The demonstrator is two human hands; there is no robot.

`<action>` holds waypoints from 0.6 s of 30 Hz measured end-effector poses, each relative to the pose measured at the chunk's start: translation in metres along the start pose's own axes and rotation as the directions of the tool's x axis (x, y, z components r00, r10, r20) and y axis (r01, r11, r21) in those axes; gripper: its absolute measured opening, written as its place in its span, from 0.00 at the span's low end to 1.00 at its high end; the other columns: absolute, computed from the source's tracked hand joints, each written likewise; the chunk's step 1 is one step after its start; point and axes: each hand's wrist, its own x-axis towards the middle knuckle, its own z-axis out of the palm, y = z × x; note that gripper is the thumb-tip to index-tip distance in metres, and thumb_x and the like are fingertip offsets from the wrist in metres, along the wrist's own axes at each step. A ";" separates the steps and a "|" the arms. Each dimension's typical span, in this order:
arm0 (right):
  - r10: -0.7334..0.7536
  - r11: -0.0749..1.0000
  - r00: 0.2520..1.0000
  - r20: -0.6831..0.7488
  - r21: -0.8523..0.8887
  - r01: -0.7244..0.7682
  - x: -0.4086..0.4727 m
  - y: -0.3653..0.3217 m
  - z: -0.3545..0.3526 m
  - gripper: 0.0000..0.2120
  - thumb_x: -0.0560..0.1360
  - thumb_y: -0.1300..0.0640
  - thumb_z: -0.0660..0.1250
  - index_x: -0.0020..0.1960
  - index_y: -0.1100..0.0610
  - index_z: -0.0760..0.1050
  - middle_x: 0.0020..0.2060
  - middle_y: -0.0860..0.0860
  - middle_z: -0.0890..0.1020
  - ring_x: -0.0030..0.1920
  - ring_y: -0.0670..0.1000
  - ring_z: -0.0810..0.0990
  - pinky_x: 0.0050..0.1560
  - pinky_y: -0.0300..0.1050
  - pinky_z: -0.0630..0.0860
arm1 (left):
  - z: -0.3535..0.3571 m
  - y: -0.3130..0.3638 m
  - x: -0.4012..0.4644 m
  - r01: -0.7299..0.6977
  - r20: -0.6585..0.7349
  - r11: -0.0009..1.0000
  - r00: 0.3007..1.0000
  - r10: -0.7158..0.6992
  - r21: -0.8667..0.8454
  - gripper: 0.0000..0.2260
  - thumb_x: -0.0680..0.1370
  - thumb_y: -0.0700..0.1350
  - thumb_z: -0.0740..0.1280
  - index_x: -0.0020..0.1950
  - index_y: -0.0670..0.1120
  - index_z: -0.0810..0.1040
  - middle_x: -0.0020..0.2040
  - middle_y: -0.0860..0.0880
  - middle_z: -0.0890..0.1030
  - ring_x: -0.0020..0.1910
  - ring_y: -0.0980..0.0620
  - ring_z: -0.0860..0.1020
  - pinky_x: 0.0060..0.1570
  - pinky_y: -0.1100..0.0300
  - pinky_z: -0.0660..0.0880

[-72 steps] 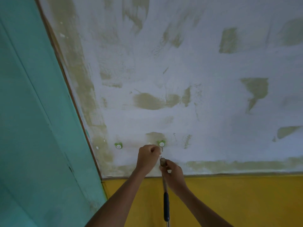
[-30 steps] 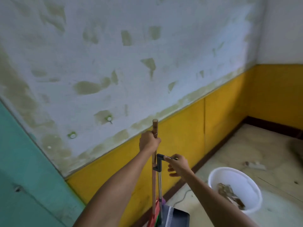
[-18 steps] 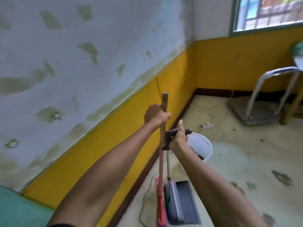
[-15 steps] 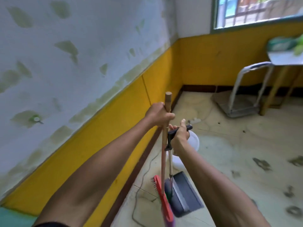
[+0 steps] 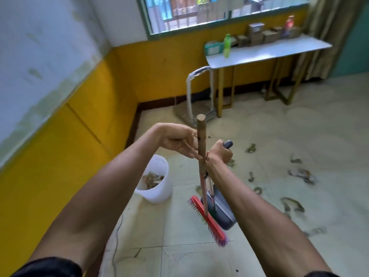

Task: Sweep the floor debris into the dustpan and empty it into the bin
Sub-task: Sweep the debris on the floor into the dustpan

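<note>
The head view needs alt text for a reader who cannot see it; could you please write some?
A person's left hand holds a broom while the right hand grips a dustpan handle, above a floor strewn with debris, beside a white bin.

Head view, looking down (close), forward

A bright room corner in front of me

White-over-yellow walls (image 5: 95, 90) meet a pale tiled floor (image 5: 299, 136); daylight enters the green-framed window (image 5: 219, 11), and below it stands a white worktop (image 5: 265, 53) on yellow legs.
</note>
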 end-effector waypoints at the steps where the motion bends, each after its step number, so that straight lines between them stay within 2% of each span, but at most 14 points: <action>1: -0.021 1.000 0.999 -0.029 0.016 0.022 0.009 -0.009 -0.010 0.10 0.72 0.54 0.63 0.39 0.61 0.75 0.31 0.53 0.79 0.29 0.53 0.77 0.27 0.42 0.66 | 0.011 0.007 0.013 0.056 -0.044 0.998 0.997 -0.056 -0.006 0.07 0.81 0.35 0.55 0.55 0.38 0.71 0.46 0.37 0.82 0.45 0.37 0.84 0.35 0.57 0.83; 3: -0.058 0.997 0.996 -0.075 0.045 0.061 0.027 -0.023 -0.027 0.10 0.71 0.55 0.63 0.37 0.61 0.75 0.30 0.53 0.79 0.28 0.53 0.78 0.27 0.42 0.68 | 0.037 0.017 0.046 0.125 -0.098 0.992 0.987 -0.124 0.002 0.09 0.81 0.39 0.58 0.50 0.34 0.74 0.45 0.35 0.77 0.38 0.35 0.84 0.34 0.50 0.84; 5: -0.073 0.994 0.990 -0.120 0.075 0.082 0.045 -0.035 -0.049 0.10 0.72 0.55 0.63 0.36 0.61 0.74 0.28 0.52 0.78 0.28 0.52 0.78 0.26 0.41 0.67 | 0.067 0.023 0.077 0.163 -0.061 0.984 0.985 -0.159 0.073 0.09 0.80 0.34 0.61 0.46 0.30 0.78 0.48 0.35 0.76 0.34 0.37 0.84 0.41 0.46 0.83; 6: -0.070 0.992 0.986 -0.149 0.092 0.084 0.055 -0.039 -0.060 0.10 0.72 0.55 0.63 0.37 0.61 0.74 0.29 0.52 0.77 0.28 0.53 0.78 0.27 0.41 0.67 | 0.082 0.024 0.092 0.181 -0.027 0.979 0.984 -0.179 0.096 0.07 0.79 0.32 0.61 0.51 0.29 0.76 0.51 0.34 0.76 0.35 0.37 0.84 0.42 0.46 0.83; 7: -0.063 0.990 0.981 -0.181 0.111 0.084 0.065 -0.043 -0.072 0.10 0.72 0.55 0.63 0.37 0.61 0.74 0.29 0.52 0.77 0.29 0.54 0.78 0.28 0.42 0.68 | 0.094 0.025 0.104 0.201 0.003 0.976 0.979 -0.202 0.081 0.09 0.78 0.31 0.61 0.57 0.29 0.73 0.52 0.32 0.76 0.36 0.36 0.84 0.40 0.46 0.83; 8: -0.055 0.987 0.973 -0.222 0.138 0.087 0.074 -0.045 -0.085 0.10 0.72 0.55 0.63 0.36 0.60 0.73 0.28 0.52 0.77 0.29 0.56 0.78 0.28 0.43 0.68 | 0.106 0.026 0.115 0.209 0.025 0.976 0.977 -0.211 0.068 0.10 0.78 0.31 0.61 0.59 0.29 0.72 0.51 0.32 0.76 0.37 0.35 0.84 0.36 0.46 0.84; 10: -0.039 0.975 0.953 -0.300 0.195 0.101 0.090 -0.050 -0.108 0.11 0.71 0.54 0.62 0.32 0.58 0.70 0.27 0.52 0.76 0.28 0.56 0.76 0.28 0.44 0.68 | 0.125 0.031 0.134 0.181 0.081 0.977 0.978 -0.191 0.116 0.07 0.79 0.32 0.59 0.51 0.30 0.75 0.51 0.32 0.77 0.39 0.37 0.84 0.33 0.52 0.84; 13: -0.035 0.967 0.925 -0.378 0.222 0.127 0.111 -0.053 -0.146 0.12 0.71 0.54 0.60 0.31 0.58 0.68 0.26 0.52 0.75 0.27 0.55 0.74 0.29 0.45 0.68 | 0.159 0.037 0.159 0.167 0.095 0.943 0.975 -0.202 0.289 0.08 0.80 0.31 0.58 0.50 0.30 0.76 0.46 0.32 0.81 0.35 0.45 0.85 0.27 0.63 0.81; 15: -0.029 0.965 0.905 -0.424 0.223 0.136 0.120 -0.052 -0.169 0.12 0.71 0.55 0.61 0.31 0.58 0.67 0.26 0.52 0.75 0.27 0.55 0.74 0.28 0.44 0.67 | 0.188 0.047 0.164 0.032 0.149 0.908 0.983 -0.104 0.418 0.07 0.80 0.31 0.62 0.46 0.30 0.79 0.36 0.34 0.83 0.28 0.51 0.81 0.27 0.74 0.74; 16: -0.035 0.964 0.894 -0.447 0.221 0.147 0.123 -0.050 -0.179 0.12 0.72 0.56 0.61 0.31 0.58 0.68 0.27 0.52 0.76 0.28 0.55 0.75 0.28 0.44 0.67 | 0.200 0.050 0.167 -0.088 0.244 0.848 0.968 -0.049 0.522 0.09 0.80 0.32 0.63 0.44 0.30 0.81 0.35 0.35 0.83 0.30 0.51 0.80 0.29 0.78 0.69; 17: -0.045 0.961 0.884 -0.465 0.221 0.165 0.126 -0.050 -0.189 0.12 0.72 0.56 0.61 0.31 0.58 0.68 0.27 0.53 0.76 0.28 0.55 0.75 0.28 0.44 0.68 | 0.211 0.050 0.169 -0.138 0.302 0.794 0.951 -0.060 0.593 0.11 0.80 0.33 0.63 0.43 0.30 0.83 0.35 0.37 0.84 0.31 0.51 0.79 0.29 0.79 0.68; 18: -0.060 0.958 0.870 -0.490 0.218 0.189 0.128 -0.052 -0.199 0.12 0.73 0.56 0.61 0.32 0.58 0.68 0.28 0.53 0.77 0.28 0.55 0.76 0.28 0.44 0.69 | 0.220 0.049 0.183 -0.056 0.298 0.849 0.947 -0.122 0.525 0.13 0.82 0.33 0.61 0.45 0.31 0.84 0.32 0.41 0.84 0.29 0.51 0.80 0.27 0.77 0.69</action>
